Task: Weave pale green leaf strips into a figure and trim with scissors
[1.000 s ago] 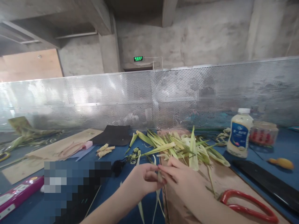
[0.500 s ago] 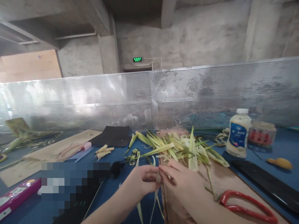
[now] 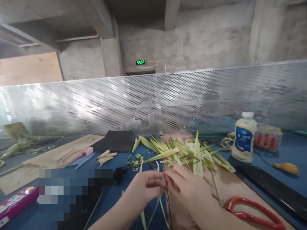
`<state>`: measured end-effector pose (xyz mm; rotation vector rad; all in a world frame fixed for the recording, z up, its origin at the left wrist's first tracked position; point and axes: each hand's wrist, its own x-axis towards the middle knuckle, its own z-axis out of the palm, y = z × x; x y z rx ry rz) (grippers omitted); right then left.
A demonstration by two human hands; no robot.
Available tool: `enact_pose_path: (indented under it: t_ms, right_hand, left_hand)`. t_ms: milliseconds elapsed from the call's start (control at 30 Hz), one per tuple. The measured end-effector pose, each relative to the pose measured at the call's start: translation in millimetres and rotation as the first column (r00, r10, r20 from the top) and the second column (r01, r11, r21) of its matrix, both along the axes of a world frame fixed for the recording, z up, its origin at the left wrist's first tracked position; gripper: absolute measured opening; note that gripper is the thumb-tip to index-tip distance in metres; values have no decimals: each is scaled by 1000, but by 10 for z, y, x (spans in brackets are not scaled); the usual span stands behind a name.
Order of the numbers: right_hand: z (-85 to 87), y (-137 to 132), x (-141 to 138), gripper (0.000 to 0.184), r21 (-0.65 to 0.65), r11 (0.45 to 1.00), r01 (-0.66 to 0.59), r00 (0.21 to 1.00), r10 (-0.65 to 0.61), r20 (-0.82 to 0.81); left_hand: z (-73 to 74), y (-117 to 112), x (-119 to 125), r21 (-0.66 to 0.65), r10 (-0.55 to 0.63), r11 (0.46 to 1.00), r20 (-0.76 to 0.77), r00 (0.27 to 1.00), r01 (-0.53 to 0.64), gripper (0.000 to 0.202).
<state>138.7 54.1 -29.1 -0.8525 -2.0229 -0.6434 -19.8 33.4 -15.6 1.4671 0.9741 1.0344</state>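
Note:
My left hand (image 3: 150, 183) and my right hand (image 3: 184, 183) meet at the front edge of a brown board (image 3: 230, 183). Fingertips of both pinch a thin, pale corn husk strip (image 3: 163, 182); its narrow ends dangle below over the blue tabletop. Part of the strip is hidden by my fingers. Just beyond lies a loose heap of green and cream corn husks (image 3: 176, 151). Scissors with red handles (image 3: 254, 201) rest beside my right forearm, their blades mostly covered. Small knotted green pieces (image 3: 136, 162) are past my left hand.
To the right are a black phone (image 3: 275, 188), a blue-labelled bottle (image 3: 243, 140), a jar of red contents (image 3: 268, 137) and a yellow-orange bulb-shaped object (image 3: 289, 168). Leftward lie pale twisted pieces (image 3: 106, 157), a black sheet (image 3: 115, 140), brown paper (image 3: 24, 174) and a purple box (image 3: 21, 204).
Both hands stay together on the husk strip, with only slight shifts of the right fingers. The whole view has moved a little.

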Motion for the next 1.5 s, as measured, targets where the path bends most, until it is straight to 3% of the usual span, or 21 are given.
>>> enact_pose_path:
  t_ms: [267,400,633,933,1233,1500]
  right_hand:
    - [30,17,22,31,-241,958,-155,986,132,-106]
    - [14,29,21,36,-240,960,-144,985,116,-127]
    - [-44,27,19,42,-159,984,-83,996,80,-27]
    - [11,-5,-13,18,-362,928,-88,990,42,-133]
    - [23,0,-40,13,-370,923,-104,982,37,-184]
    - [0,21,-13,23,-239,967,-85,994,65,-91]
  left_hand:
    - [36,-9,-11,9,21,1000,17,1000,-22,27]
    - [60,-33,-17,23,30,999,-21,999,-30,27]
    - [31,6,-17,42,23,999,-63,998,-20,29]
    - [-11,-7,-43,120,60,992,-149,987,-42,26]
    - [-53,23,-20,107,45,994,-124,991,-32,20]
    - [-25,-11,-12,100,33,995,-140,990,-19,20]
